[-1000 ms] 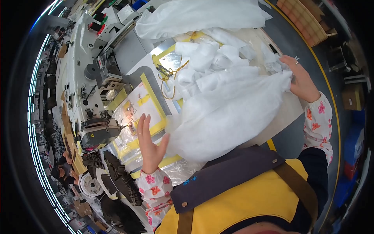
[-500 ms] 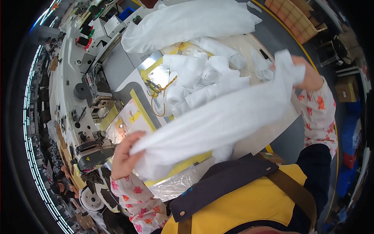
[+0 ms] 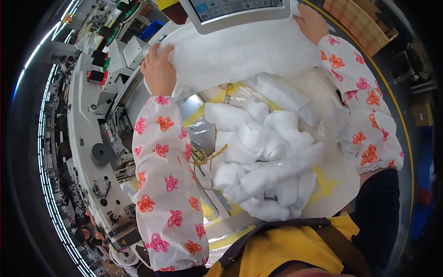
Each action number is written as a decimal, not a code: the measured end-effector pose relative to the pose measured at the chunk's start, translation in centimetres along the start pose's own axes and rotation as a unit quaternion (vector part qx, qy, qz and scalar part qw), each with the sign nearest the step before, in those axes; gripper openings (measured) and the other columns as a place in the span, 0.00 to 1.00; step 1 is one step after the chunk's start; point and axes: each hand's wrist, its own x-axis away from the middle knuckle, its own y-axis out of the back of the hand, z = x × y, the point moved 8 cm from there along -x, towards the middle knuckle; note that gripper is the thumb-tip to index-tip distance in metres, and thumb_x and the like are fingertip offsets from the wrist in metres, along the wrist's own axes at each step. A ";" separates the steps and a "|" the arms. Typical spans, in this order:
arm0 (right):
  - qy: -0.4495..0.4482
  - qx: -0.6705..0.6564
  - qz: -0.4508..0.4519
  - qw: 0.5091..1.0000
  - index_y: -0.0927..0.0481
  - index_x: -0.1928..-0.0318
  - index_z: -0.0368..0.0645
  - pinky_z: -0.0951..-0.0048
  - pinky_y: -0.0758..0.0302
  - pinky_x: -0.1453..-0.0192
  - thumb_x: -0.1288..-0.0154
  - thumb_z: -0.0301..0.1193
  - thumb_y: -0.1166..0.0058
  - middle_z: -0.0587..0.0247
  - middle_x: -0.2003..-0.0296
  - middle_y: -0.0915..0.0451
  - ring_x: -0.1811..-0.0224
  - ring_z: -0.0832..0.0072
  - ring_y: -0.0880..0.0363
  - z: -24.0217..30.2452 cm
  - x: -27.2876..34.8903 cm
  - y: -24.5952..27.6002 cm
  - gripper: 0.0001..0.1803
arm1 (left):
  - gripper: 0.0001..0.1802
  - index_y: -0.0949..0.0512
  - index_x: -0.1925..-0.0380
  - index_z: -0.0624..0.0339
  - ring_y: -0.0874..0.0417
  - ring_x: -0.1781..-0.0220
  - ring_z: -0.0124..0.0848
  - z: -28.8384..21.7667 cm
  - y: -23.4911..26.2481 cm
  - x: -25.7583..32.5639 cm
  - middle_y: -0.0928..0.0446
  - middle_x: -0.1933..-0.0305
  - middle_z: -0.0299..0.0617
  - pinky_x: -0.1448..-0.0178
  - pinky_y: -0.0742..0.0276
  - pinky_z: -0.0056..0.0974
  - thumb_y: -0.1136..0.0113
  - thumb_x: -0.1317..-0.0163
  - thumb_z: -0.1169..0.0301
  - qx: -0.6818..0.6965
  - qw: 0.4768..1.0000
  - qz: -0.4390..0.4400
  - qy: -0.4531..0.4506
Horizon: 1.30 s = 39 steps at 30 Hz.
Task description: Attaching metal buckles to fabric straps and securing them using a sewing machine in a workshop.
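A wide white sheet of soft wadding (image 3: pixel 240 57) lies across the far part of the table. My left hand (image 3: pixel 159 71) rests at its left edge, fingers and thumb spread apart. At the far right corner, my right hand (image 3: pixel 314 25) has its fingers closed on the sheet's edge. Between my forearms sits a heap of loosely rolled white wadding pieces (image 3: pixel 267 147). A longer white roll (image 3: pixel 284 99) lies just behind the heap. Floral sleeve covers reach along both arms.
A white sewing machine (image 3: pixel 85 120) with thread spools stands along the left. A screen (image 3: pixel 235 11) overhangs the sheet's far side. Yellow cord (image 3: pixel 210 159) trails beside the heap's left. A wooden crate (image 3: pixel 355 25) stands at the far right.
Both hands have moved far forward with the wadding sheet that they held stretched over the heap. That sheet now lies at the far side, and the heap is uncovered. The screen has come into view.
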 end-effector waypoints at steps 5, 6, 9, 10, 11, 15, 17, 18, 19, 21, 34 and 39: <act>0.115 0.132 0.159 0.972 0.34 0.49 0.38 0.64 0.28 0.53 0.40 0.33 0.53 0.57 0.57 0.28 0.55 0.60 0.28 0.3 6.1 -8.0 0.20 | 0.21 0.21 0.57 0.45 0.31 0.41 0.44 3.7 -11.1 7.6 0.32 0.44 0.49 0.37 0.40 0.39 0.55 0.50 0.71 0.044 0.933 0.342 0.102; 0.114 0.153 0.163 0.968 0.34 0.48 0.38 0.67 0.27 0.52 0.39 0.33 0.53 0.58 0.58 0.27 0.55 0.64 0.27 0.2 5.5 -7.6 0.20 | 0.21 0.21 0.58 0.47 0.32 0.41 0.44 4.0 -10.0 7.4 0.30 0.45 0.50 0.38 0.39 0.37 0.56 0.51 0.73 0.164 0.935 0.280 0.140; 0.096 0.035 0.276 0.956 0.35 0.46 0.30 0.64 0.38 0.39 0.52 0.45 0.43 0.39 0.48 0.33 0.44 0.52 0.35 -2.1 2.7 -4.8 0.38 | 0.20 0.21 0.60 0.56 0.26 0.50 0.38 4.6 -4.0 7.5 0.25 0.53 0.50 0.48 0.33 0.31 0.56 0.52 0.80 0.271 0.918 0.117 0.264; 0.004 -0.068 0.324 0.944 0.32 0.52 0.32 0.65 0.35 0.45 0.55 0.39 0.42 0.43 0.55 0.27 0.50 0.56 0.30 1.3 1.5 -3.0 0.31 | 0.19 0.22 0.60 0.59 0.25 0.54 0.33 5.5 -0.8 9.2 0.24 0.57 0.48 0.51 0.32 0.29 0.56 0.51 0.81 0.261 0.907 0.069 0.322; -0.031 -0.049 0.285 0.957 0.34 0.48 0.31 0.66 0.34 0.44 0.54 0.40 0.41 0.43 0.52 0.29 0.48 0.57 0.30 0.2 -0.3 1.0 0.34 | 0.19 0.22 0.60 0.59 0.25 0.54 0.33 3.8 2.1 9.5 0.24 0.57 0.48 0.51 0.32 0.29 0.56 0.51 0.81 0.265 0.905 0.067 0.328; -0.035 -0.078 0.304 0.949 0.35 0.47 0.32 0.71 0.31 0.47 0.49 0.38 0.43 0.49 0.53 0.29 0.50 0.64 0.29 1.4 2.6 6.0 0.32 | 0.11 0.24 0.60 0.65 0.26 0.64 0.23 -4.8 11.3 14.2 0.24 0.67 0.41 0.59 0.31 0.26 0.51 0.44 0.80 0.441 0.846 0.095 0.284; -0.012 -0.105 0.336 0.936 0.32 0.48 0.35 0.75 0.30 0.51 0.45 0.36 0.46 0.56 0.57 0.27 0.54 0.71 0.28 2.8 4.8 9.9 0.26 | 0.10 0.24 0.61 0.65 0.24 0.67 0.26 -9.6 14.8 17.2 0.23 0.68 0.41 0.61 0.30 0.28 0.49 0.44 0.79 0.419 0.861 0.166 0.237; 0.011 -0.136 0.354 0.925 0.31 0.49 0.36 0.77 0.30 0.53 0.43 0.35 0.47 0.59 0.59 0.27 0.56 0.74 0.28 4.8 5.9 10.4 0.23 | 0.09 0.24 0.62 0.65 0.23 0.68 0.29 -10.5 16.3 19.7 0.23 0.68 0.43 0.61 0.29 0.29 0.48 0.44 0.80 0.409 0.858 0.212 0.227; 0.034 -0.165 0.372 0.913 0.29 0.50 0.37 0.78 0.29 0.55 0.41 0.34 0.49 0.62 0.60 0.26 0.59 0.77 0.27 6.7 7.1 11.2 0.20 | 0.09 0.24 0.63 0.65 0.22 0.68 0.32 -11.4 17.5 22.3 0.23 0.68 0.44 0.62 0.28 0.31 0.48 0.45 0.80 0.400 0.853 0.257 0.216; 0.102 -0.194 0.404 0.888 0.28 0.53 0.38 0.81 0.30 0.61 0.41 0.31 0.48 0.66 0.66 0.26 0.66 0.80 0.28 13.4 10.6 13.9 0.16 | 0.08 0.24 0.65 0.64 0.21 0.67 0.39 -12.5 19.5 27.5 0.23 0.67 0.48 0.62 0.27 0.34 0.48 0.45 0.80 0.379 0.833 0.316 0.250; 0.077 -0.045 0.418 0.904 0.34 0.48 0.41 0.62 0.33 0.47 0.52 0.33 0.45 0.46 0.53 0.28 0.50 0.54 0.30 12.4 15.3 -1.9 0.28 | 0.10 0.24 0.62 0.62 0.22 0.60 0.45 -19.1 27.7 35.3 0.24 0.62 0.48 0.57 0.26 0.39 0.44 0.46 0.75 0.292 0.870 0.325 0.229; 0.126 -0.026 0.421 0.898 0.32 0.50 0.42 0.62 0.33 0.47 0.56 0.34 0.45 0.46 0.55 0.27 0.50 0.53 0.29 15.0 11.5 1.0 0.28 | 0.10 0.24 0.63 0.61 0.23 0.60 0.45 -18.1 29.7 37.8 0.24 0.61 0.48 0.57 0.27 0.41 0.44 0.47 0.75 0.261 0.876 0.302 0.269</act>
